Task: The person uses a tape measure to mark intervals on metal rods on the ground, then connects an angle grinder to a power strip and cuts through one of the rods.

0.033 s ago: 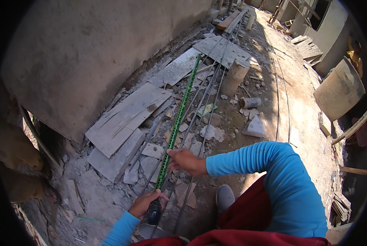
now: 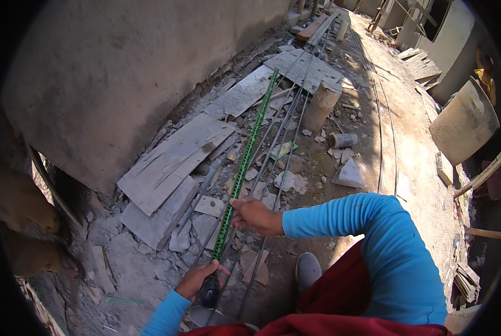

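Setting: outdoor building site; bare dirt ground [image 2: 413, 168] strewn with rubble, bounded on the left by a rough plastered wall [image 2: 122, 73].
Ground load: grey broken slabs [image 2: 175, 159] lie along the foot of the wall; long steel bars [image 2: 287, 131] run lengthwise beside them.
Work item: green tape [image 2: 245, 162], a narrow strip stretched taut along the steel bars.
Long axis: from the near end at the lower middle of the view, away from the person toward the far upper middle, roughly parallel to the wall.
Left hand [image 2: 197, 280]: closed around the dark tape case [image 2: 210, 291] at the near end of the strip; fingers wrapped, not spread.
Right hand [image 2: 253, 214]: fingertips pinched together at the edge of the green tape, further along the strip than the left hand; whether a steel bar is also gripped cannot be told.
Nearer hand: both are on the strip; the right hand sits closer to its free run.
Sleeves: bright blue sleeve [image 2: 368, 235] on the right arm.
Packages: one small green and white wrapper [image 2: 283, 149] lies flat just right of the steel bars; print too small to read.
Other items: short concrete cylinder [image 2: 322, 105] standing upright beyond the wrapper; grey can [image 2: 343, 139] lying on its side near it.
Signs: none visible.
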### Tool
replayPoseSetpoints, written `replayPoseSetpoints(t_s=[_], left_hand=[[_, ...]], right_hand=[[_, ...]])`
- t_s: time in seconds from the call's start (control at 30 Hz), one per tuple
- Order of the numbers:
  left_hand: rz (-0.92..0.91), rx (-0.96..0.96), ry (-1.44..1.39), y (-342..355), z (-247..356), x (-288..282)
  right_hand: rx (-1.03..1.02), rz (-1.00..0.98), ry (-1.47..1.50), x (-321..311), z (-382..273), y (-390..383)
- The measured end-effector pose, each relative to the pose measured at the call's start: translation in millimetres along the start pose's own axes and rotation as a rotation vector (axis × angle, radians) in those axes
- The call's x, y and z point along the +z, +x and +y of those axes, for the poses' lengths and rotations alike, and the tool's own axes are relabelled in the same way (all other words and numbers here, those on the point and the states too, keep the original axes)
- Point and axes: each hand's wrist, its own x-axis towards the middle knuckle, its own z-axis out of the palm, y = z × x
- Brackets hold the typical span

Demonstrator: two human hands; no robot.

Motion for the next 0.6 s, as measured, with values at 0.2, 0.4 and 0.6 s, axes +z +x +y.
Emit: replayPoseSetpoints(t_s=[0.2,0.4,0.6], left_hand=[[-0.031,-0.129,-0.063,-50,-76,-46],[-0.125,-0.128,-0.014,-74,-94,-29],[-0.075,-0.151,0.028,-62,5,3]], right_hand=[[-0.453,0.367,0.120,-126,-151,94],[-0.573,0.508,0.310,-230,-228,104],[-0.453,0.303,0.439,-143,-193,68]])
